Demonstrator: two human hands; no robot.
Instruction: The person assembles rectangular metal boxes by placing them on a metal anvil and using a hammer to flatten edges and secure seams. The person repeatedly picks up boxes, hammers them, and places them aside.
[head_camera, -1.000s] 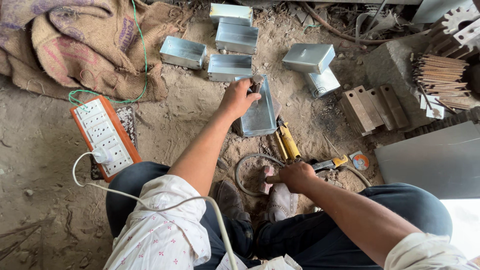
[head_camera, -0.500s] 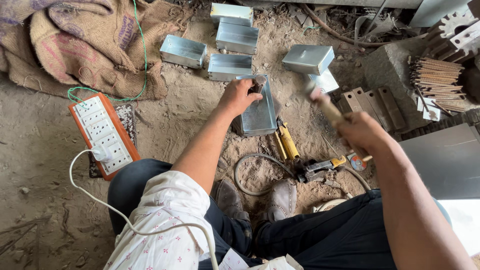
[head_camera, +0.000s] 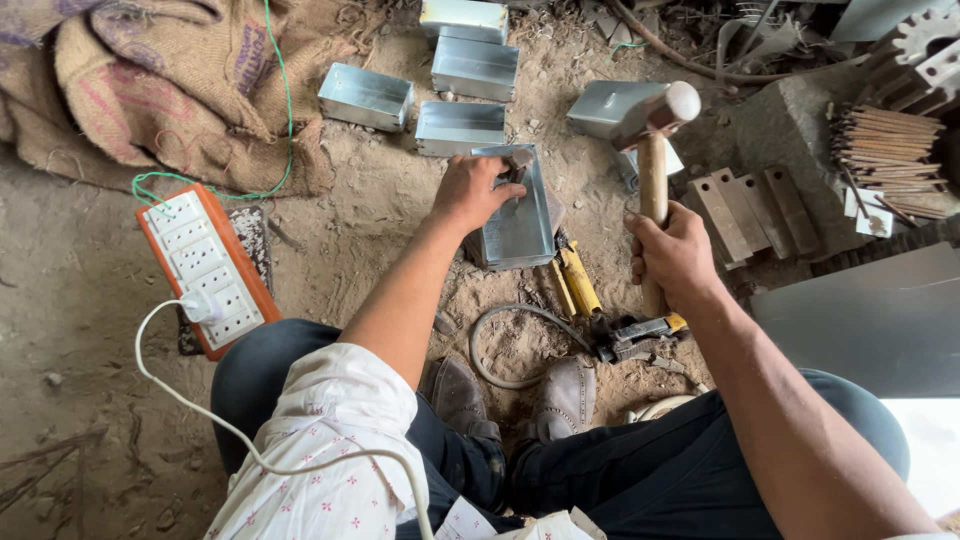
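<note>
I see my left hand (head_camera: 478, 190) gripping the metal box (head_camera: 518, 210) on the floor; my right hand (head_camera: 672, 255) holds the hammer (head_camera: 652, 130) up; other boxes (head_camera: 470, 68) lie shaped already.

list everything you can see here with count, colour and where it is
metal box: 1, silver, centre on the dirt, under the left hand
other metal boxes: at least 5, silver, spread along the top
hammer: 1, wooden handle, metal head, raised in the right hand
power strip: 1, orange and white, left, a white plug in it
burlap sacks: brown, top left
yellow-handled tool: 1, beside the box
metal plates: 3 or so, grey, right
thin rods: a bundle, brownish, top right
shoes: 2, brown, bottom centre
left hand: fingers on the box
right hand: gripping the hammer handle
</note>
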